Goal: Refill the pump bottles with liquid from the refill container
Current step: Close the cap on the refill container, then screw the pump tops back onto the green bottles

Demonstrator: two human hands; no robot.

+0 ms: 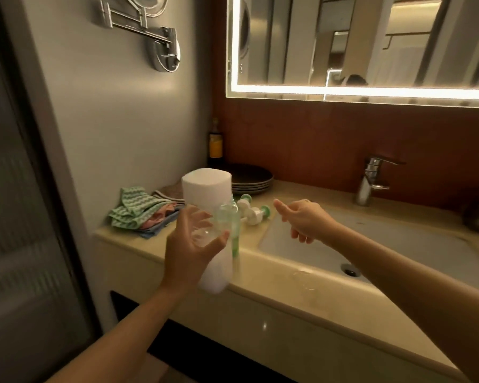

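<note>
A bathroom: sink, faucet, lit mirror, vanity counter.

The left hand grips a clear bottle above the counter's near edge, in front of a tall white container. The right hand hovers over the left side of the sink, fingers loosely curled, holding nothing. White-and-green pump heads lie on the counter between the hands. Folded cloths sit at the far left, with stacked dark plates beyond.
</note>
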